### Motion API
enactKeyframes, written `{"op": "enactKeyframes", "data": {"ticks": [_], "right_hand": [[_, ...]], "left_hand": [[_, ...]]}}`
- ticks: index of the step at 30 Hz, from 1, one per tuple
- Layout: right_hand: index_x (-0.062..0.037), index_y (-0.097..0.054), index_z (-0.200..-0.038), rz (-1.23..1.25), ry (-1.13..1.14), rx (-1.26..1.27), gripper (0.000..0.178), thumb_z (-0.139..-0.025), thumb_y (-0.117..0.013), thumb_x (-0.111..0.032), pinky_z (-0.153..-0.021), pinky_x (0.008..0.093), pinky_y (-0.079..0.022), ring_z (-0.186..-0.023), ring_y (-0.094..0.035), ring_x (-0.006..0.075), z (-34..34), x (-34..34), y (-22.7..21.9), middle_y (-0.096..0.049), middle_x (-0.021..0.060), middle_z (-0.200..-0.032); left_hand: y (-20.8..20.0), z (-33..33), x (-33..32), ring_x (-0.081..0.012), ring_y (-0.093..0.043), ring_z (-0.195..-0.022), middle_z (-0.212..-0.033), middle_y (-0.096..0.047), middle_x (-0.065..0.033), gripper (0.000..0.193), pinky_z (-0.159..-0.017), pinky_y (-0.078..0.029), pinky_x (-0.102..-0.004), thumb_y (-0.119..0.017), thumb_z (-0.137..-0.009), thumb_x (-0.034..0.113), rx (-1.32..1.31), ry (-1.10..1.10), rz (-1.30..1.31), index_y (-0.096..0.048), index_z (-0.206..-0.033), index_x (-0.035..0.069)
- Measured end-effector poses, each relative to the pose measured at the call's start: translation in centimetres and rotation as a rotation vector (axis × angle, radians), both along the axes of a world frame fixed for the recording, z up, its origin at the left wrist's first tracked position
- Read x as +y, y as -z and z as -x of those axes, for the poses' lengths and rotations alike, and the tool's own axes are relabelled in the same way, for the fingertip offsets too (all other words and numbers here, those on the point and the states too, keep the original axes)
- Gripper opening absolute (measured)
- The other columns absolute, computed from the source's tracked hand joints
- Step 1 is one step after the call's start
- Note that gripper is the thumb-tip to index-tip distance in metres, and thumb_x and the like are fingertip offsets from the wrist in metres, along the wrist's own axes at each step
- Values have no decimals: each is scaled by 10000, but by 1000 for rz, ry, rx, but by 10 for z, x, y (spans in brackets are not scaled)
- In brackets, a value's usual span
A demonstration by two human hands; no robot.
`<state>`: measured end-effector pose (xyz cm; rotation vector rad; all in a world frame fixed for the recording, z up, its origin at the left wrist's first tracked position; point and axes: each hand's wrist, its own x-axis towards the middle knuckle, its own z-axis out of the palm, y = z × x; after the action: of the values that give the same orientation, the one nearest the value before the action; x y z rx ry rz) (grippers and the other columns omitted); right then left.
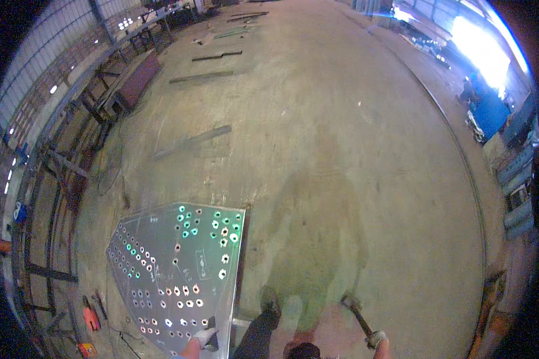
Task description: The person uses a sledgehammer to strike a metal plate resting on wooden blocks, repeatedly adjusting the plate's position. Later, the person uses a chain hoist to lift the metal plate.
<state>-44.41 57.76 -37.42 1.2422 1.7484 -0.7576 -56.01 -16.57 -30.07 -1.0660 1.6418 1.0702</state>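
A large grey metal plate (185, 239) with many drilled holes and chalk marks lies at the lower left. Some of its holes are ringed with bright metal, others tinted green. My left hand (201, 339), gloved, is closed around a dark, narrow piece (211, 335) over the plate's near right edge; its exact kind is not clear. To the right, away from the plate, my gloved right hand (377, 339) grips the handle of a hammer (358, 315). The hammer's head points forward, above the concrete floor.
A red tool (91, 319) and a red-yellow object (87, 350) lie left of the plate, near a dark cable (126, 340). Metal bars (191, 142) lie farther ahead. Steel racking (60, 161) lines the left; a rail (455, 131) curves along the right. My shoe (270, 299) stands beside the plate.
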Motion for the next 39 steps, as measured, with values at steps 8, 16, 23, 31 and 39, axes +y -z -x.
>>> {"op": "enactKeyframes", "data": {"ticks": [8,16,23,31,39], "right_hand": [[0,-709,-831,-139,110,-175,232,-703,-821,-157,-472,371,-508,-516,-626,193,39,19,-19,-657,106,-635],[-62,-724,-806,-188,-8,-164,269,-680,-797,-287,-623,389,-545,-706,-693,249,77,42,-29,-707,147,-799],[-21,-709,-810,-413,-85,-20,276,-743,-735,-287,-653,434,-556,-760,-703,327,62,20,-38,-693,204,-831],[-44,-694,-863,-364,42,-112,279,-732,-689,-290,-666,458,-529,-793,-678,386,42,-13,-49,-681,221,-851],[-59,-695,-840,-376,341,-199,251,-788,-709,-304,-394,367,-408,-415,-531,193,14,-46,-63,-594,87,-570]], "left_hand": [[-59,213,127,-155,-584,-699,-862,-577,-34,437,-649,-539,-333,-650,-885,420,64,189,-294,-545,-1107,59],[-59,304,244,-257,-635,-1027,-1163,-641,-150,765,-871,-514,-367,-708,-783,435,282,1123,-128,-448,-1388,48],[-70,369,331,-348,-670,-912,-1011,-692,-170,446,-820,-538,-433,-690,-699,324,317,1847,94,-665,-1098,126],[2,428,323,-390,-625,-1024,-1088,-638,-251,675,-889,-514,-423,-790,-668,253,477,1542,20,-477,-1218,17],[114,532,374,-407,-628,-955,-994,-649,-243,447,-827,-511,-454,-685,-722,193,441,1968,-254,-539,-1117,43]]}}
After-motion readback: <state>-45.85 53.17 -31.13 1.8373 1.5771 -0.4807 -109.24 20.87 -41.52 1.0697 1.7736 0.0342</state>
